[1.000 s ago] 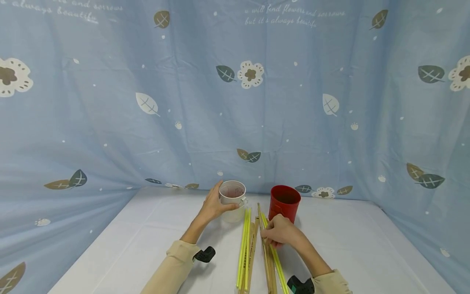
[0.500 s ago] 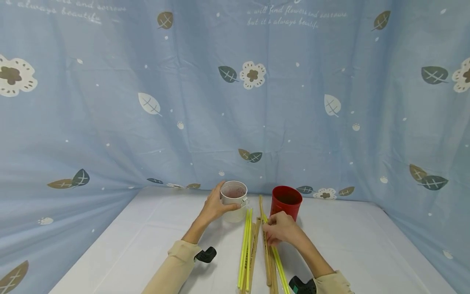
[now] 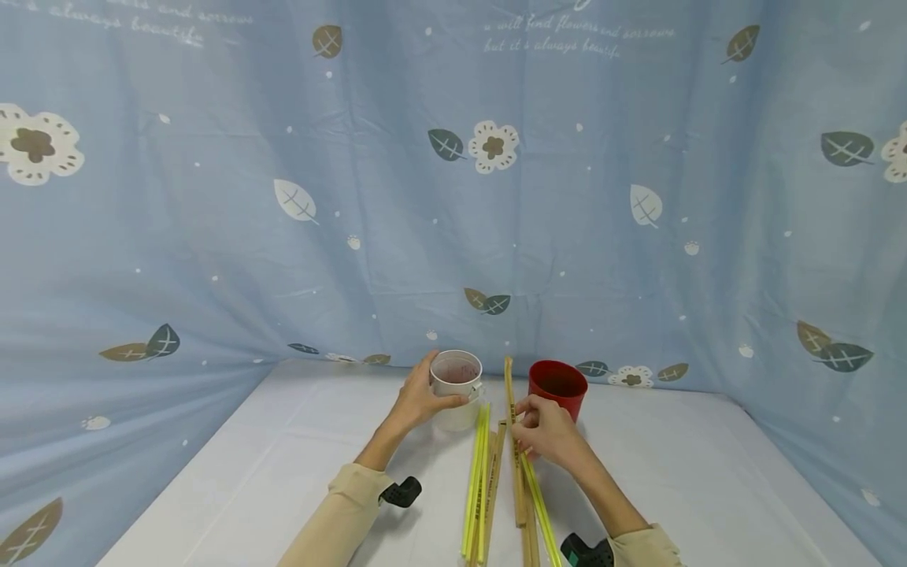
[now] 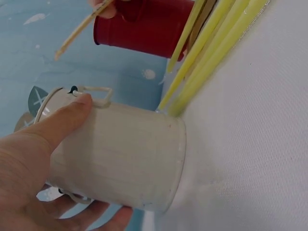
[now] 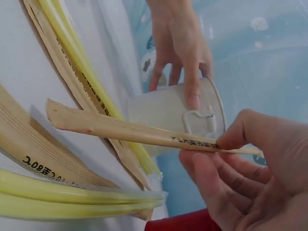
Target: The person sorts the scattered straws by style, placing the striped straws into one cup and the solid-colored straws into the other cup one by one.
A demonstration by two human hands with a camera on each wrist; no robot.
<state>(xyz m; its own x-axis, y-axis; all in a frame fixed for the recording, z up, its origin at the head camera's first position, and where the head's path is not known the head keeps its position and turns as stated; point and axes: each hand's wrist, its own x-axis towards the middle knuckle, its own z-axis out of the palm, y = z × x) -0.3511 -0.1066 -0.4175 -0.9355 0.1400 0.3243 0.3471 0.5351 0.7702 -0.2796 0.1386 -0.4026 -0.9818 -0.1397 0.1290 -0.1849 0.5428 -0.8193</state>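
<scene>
My left hand (image 3: 414,403) grips a small white metal bucket (image 3: 457,419), its thumb near the handle lug and its fingers round the far side. My right hand (image 3: 549,429) pinches a long tan tube-like strip (image 5: 130,130) with dark printing, between thumb and fingertips. The strip is held up off the table at a tilt, beside a red bucket (image 3: 568,392) that the right hand partly hides. Yellow tubes (image 3: 472,488) and tan printed strips (image 3: 494,484) lie in front of the white bucket. Further yellow tubes (image 3: 540,504) and a tan strip (image 3: 530,535) lie under the right hand.
A white cloth covers the table (image 3: 708,472). Behind it hangs a blue curtain (image 3: 397,197) with leaf and flower prints, close to both buckets. Black wrist devices (image 3: 401,492) sit on both forearms.
My right hand has lifted the tan strip and moved it slightly away from me, so its far end now stands higher beside the red bucket. The left hand keeps holding the white bucket.
</scene>
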